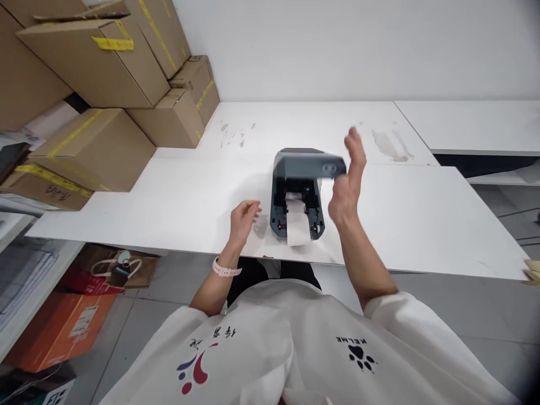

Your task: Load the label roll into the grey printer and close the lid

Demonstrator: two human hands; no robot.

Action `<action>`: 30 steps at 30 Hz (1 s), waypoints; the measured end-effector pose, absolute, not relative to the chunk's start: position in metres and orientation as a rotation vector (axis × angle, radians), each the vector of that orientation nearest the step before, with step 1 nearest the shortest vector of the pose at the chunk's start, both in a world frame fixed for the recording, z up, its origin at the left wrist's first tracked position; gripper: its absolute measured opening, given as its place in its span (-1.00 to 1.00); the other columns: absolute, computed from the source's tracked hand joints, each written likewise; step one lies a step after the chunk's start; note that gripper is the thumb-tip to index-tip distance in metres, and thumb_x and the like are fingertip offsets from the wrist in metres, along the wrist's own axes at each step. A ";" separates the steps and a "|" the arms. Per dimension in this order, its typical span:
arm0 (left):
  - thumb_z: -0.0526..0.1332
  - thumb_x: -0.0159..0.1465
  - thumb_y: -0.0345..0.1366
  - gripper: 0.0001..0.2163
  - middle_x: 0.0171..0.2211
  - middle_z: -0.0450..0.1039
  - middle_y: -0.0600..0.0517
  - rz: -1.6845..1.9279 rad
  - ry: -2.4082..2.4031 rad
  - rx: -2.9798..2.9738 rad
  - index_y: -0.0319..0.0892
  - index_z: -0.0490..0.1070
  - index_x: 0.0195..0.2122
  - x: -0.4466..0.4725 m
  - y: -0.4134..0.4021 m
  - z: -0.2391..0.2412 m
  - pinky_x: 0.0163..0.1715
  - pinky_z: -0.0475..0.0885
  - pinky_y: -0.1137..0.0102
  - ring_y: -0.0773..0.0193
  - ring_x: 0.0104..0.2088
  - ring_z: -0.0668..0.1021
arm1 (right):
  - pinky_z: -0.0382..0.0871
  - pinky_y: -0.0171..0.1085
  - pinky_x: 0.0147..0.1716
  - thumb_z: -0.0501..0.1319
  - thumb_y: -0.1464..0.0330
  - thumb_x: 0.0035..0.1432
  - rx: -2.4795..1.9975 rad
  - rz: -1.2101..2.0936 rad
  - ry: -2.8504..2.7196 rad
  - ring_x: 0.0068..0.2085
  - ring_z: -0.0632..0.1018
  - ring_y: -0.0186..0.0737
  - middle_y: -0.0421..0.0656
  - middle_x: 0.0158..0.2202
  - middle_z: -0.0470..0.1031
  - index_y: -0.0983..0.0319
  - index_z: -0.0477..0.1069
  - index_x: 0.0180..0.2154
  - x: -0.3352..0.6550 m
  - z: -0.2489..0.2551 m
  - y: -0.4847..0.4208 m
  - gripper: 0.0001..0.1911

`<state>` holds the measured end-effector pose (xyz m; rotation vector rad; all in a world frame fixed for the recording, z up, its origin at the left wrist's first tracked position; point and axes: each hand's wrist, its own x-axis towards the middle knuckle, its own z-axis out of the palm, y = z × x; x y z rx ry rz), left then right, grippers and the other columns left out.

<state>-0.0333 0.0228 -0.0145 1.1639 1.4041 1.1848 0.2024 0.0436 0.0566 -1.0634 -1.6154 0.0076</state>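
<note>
A dark grey label printer (277,208) stands on the white table in front of me. Its lid (306,166) is raised and slightly blurred. From the inside, a strip of white label paper (297,222) runs out over the front edge. My right hand (349,183) is at the lid's right end, fingers stretched upward and apart. It seems to touch the lid near the thumb; I cannot make out a grip. To the left of the printer, my left hand (244,219) hovers just apart from it, its fingers loosely bent and nothing visible in them.
Cardboard boxes (97,149) with yellow tape are stacked on the table's left end. A white wall (358,50) rises behind the table (194,208). Below on the left are an orange box (63,332) and a paper bag (143,270). Another white table section (476,126) adjoins at the right.
</note>
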 end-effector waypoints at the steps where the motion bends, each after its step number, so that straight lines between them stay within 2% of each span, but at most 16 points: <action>1: 0.26 0.27 -0.04 -0.67 -0.09 0.63 -0.10 1.181 1.392 1.209 -0.12 0.55 -0.05 -0.029 0.035 -0.012 -0.19 0.50 0.32 0.17 -0.13 0.62 | 0.08 0.22 0.42 -0.27 -0.15 0.44 -1.058 0.034 -1.606 0.48 0.20 0.09 -0.01 0.47 0.13 0.08 0.09 0.40 0.204 0.071 0.061 -0.27; 2: 0.26 0.27 -0.04 -0.60 0.09 0.58 -0.14 1.166 1.383 1.260 -0.11 0.51 0.07 -0.022 0.046 -0.011 -0.07 0.50 0.27 0.10 0.03 0.59 | 0.14 0.17 0.40 -0.28 -0.14 0.45 -1.057 0.074 -1.597 0.43 0.29 0.05 0.02 0.42 0.23 0.13 0.13 0.38 0.206 0.084 0.080 -0.26; 4: 0.29 0.26 -0.04 -0.45 0.30 0.41 -0.19 1.082 1.383 1.324 -0.11 0.38 0.24 -0.008 0.064 -0.009 0.11 0.45 0.15 -0.02 0.24 0.49 | 0.28 0.06 0.32 -0.29 -0.13 0.45 -1.083 0.163 -1.587 0.29 0.45 -0.04 0.02 0.28 0.42 0.20 0.20 0.33 0.211 0.104 0.119 -0.24; 5: 0.30 0.25 -0.04 -0.39 0.36 0.34 -0.21 1.031 1.380 1.347 -0.11 0.32 0.30 0.000 0.071 -0.009 0.17 0.42 0.10 -0.07 0.30 0.44 | 0.31 0.02 0.30 -0.32 -0.14 0.45 -1.102 0.194 -1.599 0.26 0.48 -0.08 0.00 0.23 0.46 0.20 0.22 0.32 0.215 0.110 0.136 -0.22; 7: 0.32 0.23 -0.08 -0.31 0.41 0.26 -0.21 0.944 1.386 1.409 -0.11 0.23 0.37 0.012 0.080 -0.009 0.25 0.36 0.03 -0.16 0.36 0.37 | 0.26 -0.01 0.32 -0.31 -0.14 0.44 -1.113 0.189 -1.649 0.30 0.43 -0.08 -0.03 0.27 0.42 0.17 0.20 0.34 0.221 0.117 0.163 -0.23; 10: 0.32 0.18 -0.20 -0.25 0.42 0.25 -0.19 0.896 1.418 1.491 -0.09 0.17 0.41 0.021 0.084 -0.010 0.28 0.32 -0.03 -0.22 0.37 0.35 | 0.11 0.10 0.39 -0.21 -0.13 0.46 -1.050 0.006 -1.670 0.46 0.20 0.03 -0.05 0.43 0.21 0.11 0.12 0.39 0.226 0.115 0.173 -0.30; 11: 0.32 0.17 -0.24 -0.24 0.42 0.26 -0.18 0.899 1.419 1.499 -0.08 0.15 0.41 0.022 0.084 -0.010 0.27 0.33 -0.03 -0.21 0.36 0.37 | 0.10 0.15 0.39 -0.18 -0.11 0.47 -1.029 -0.049 -1.664 0.47 0.18 0.06 -0.07 0.43 0.20 0.09 0.16 0.38 0.226 0.111 0.168 -0.33; 13: 0.29 0.15 -0.31 -0.22 0.37 0.33 -0.16 0.926 1.408 1.509 -0.07 0.13 0.43 0.022 0.083 -0.011 0.24 0.37 -0.01 -0.20 0.32 0.42 | 0.17 0.19 0.36 -0.14 -0.04 0.50 -1.029 -0.086 -1.719 0.41 0.30 0.08 -0.09 0.34 0.34 0.08 0.33 0.28 0.224 0.100 0.150 -0.42; 16: 0.24 0.10 -0.43 -0.17 0.28 0.45 -0.16 0.953 1.448 1.546 -0.10 0.11 0.44 0.023 0.082 -0.012 0.23 0.36 -0.02 -0.21 0.25 0.49 | 0.41 0.13 0.17 -0.01 0.11 0.48 -1.171 0.055 -2.067 0.14 0.55 0.10 -0.02 0.06 0.60 0.16 0.56 0.02 0.217 0.074 0.125 -0.55; 18: 0.20 0.06 -0.50 -0.15 0.24 0.49 -0.13 0.950 1.488 1.542 -0.09 0.13 0.44 0.024 0.083 -0.013 0.24 0.35 -0.04 -0.21 0.20 0.53 | 0.48 0.11 0.04 0.09 0.22 0.41 -1.322 0.224 -2.364 0.03 0.61 0.14 0.03 -0.03 0.66 0.21 0.61 -0.08 0.212 0.054 0.119 -0.65; 21: 0.17 0.03 -0.53 -0.12 0.26 0.49 -0.08 0.965 1.492 1.519 -0.03 0.12 0.44 0.024 0.084 -0.014 0.26 0.33 -0.06 -0.18 0.21 0.53 | 0.49 0.10 -0.02 0.26 0.36 0.22 -1.421 0.475 -2.635 -0.09 0.67 0.16 0.01 -0.16 0.69 0.20 0.64 -0.14 0.201 0.026 0.128 -0.78; 23: 0.17 0.04 -0.52 -0.12 0.29 0.47 -0.09 0.975 1.483 1.524 -0.04 0.09 0.45 0.024 0.084 -0.015 0.29 0.30 -0.05 -0.16 0.27 0.49 | 0.50 0.05 -0.04 0.37 0.42 0.06 -1.380 0.583 -2.707 -0.17 0.68 0.12 -0.04 -0.26 0.70 0.18 0.65 -0.18 0.192 0.015 0.138 -0.77; 26: 0.17 0.06 -0.52 -0.12 0.33 0.42 -0.13 0.972 1.481 1.522 -0.10 0.05 0.47 0.024 0.083 -0.016 0.32 0.28 -0.04 -0.14 0.33 0.45 | 0.53 -0.09 -0.16 0.43 0.44 -0.05 -1.293 0.703 -2.784 -0.24 0.68 0.01 -0.09 -0.26 0.70 0.17 0.66 -0.18 0.192 0.021 0.145 -0.70; 28: 0.17 0.07 -0.51 -0.12 0.35 0.39 -0.15 0.978 1.471 1.501 -0.11 0.04 0.47 0.023 0.082 -0.017 0.32 0.28 -0.04 -0.14 0.35 0.43 | 0.53 -0.16 -0.21 0.43 0.35 0.02 -1.121 0.852 -2.770 -0.23 0.65 -0.08 -0.12 -0.16 0.69 0.13 0.64 -0.05 0.210 0.038 0.139 -0.62; 30: 0.17 0.08 -0.50 -0.13 0.36 0.37 -0.13 0.999 1.447 1.466 -0.08 0.04 0.47 0.023 0.081 -0.017 0.32 0.30 -0.04 -0.12 0.38 0.40 | 0.53 -0.17 -0.15 0.39 0.20 0.15 -0.903 1.011 -2.610 -0.14 0.63 -0.12 -0.13 -0.02 0.65 0.08 0.58 0.08 0.245 0.056 0.124 -0.56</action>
